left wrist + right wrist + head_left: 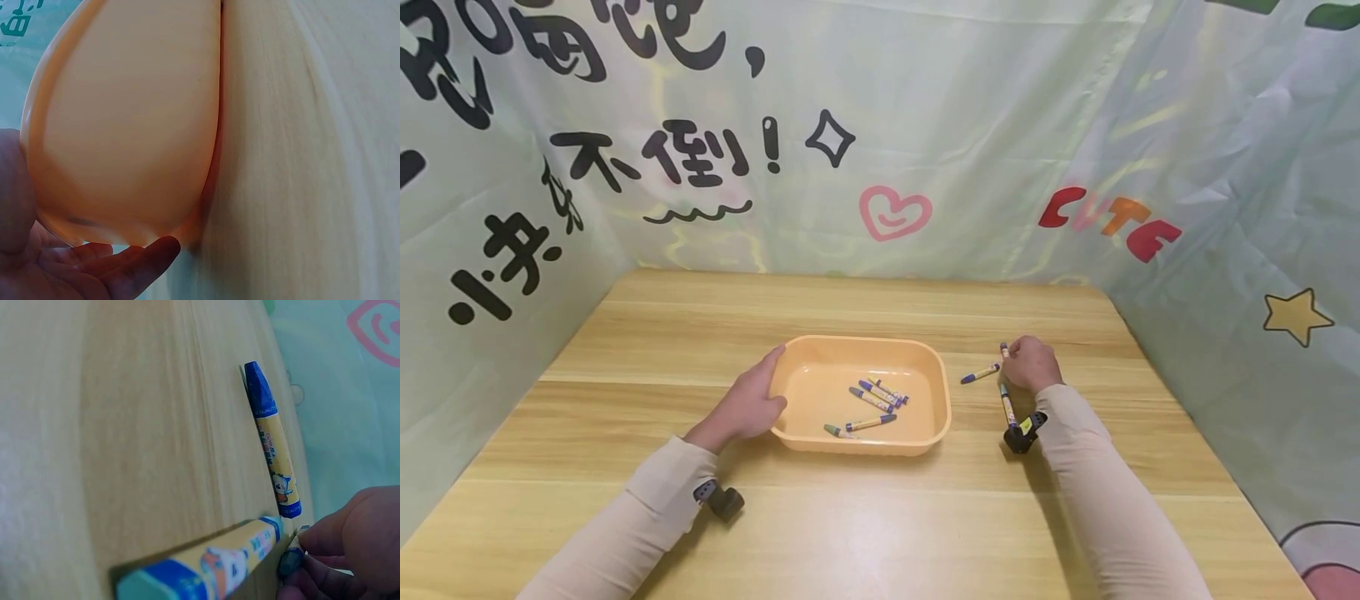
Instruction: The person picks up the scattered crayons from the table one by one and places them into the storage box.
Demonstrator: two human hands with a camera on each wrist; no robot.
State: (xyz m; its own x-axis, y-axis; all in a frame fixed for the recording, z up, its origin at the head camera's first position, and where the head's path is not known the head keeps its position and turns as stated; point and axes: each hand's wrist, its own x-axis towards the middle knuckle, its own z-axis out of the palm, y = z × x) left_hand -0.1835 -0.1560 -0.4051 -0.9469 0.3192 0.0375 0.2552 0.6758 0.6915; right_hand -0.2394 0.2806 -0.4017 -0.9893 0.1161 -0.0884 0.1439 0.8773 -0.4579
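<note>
An orange plastic basin [861,444] stands on the wooden table, several paper-wrapped crayons [871,399] lying in it. My left hand [747,402] grips its left end, thumb at the rim and fingers along the outer wall [125,125] in the left wrist view. To the right of the basin, my right hand [1032,363] pinches a crayon [292,560] between thumb and fingers, low over the table. Two more crayons lie beside that hand: a blue-tipped one [980,374] on its left and a teal-tipped one [1007,406] nearer me, partly under the wrist.
The light wooden table [880,517] stretches around the basin. A printed cloth [985,125] with lettering hangs behind it and along both sides. Each wrist carries a small black camera, the right one [1021,435] close to the teal-tipped crayon.
</note>
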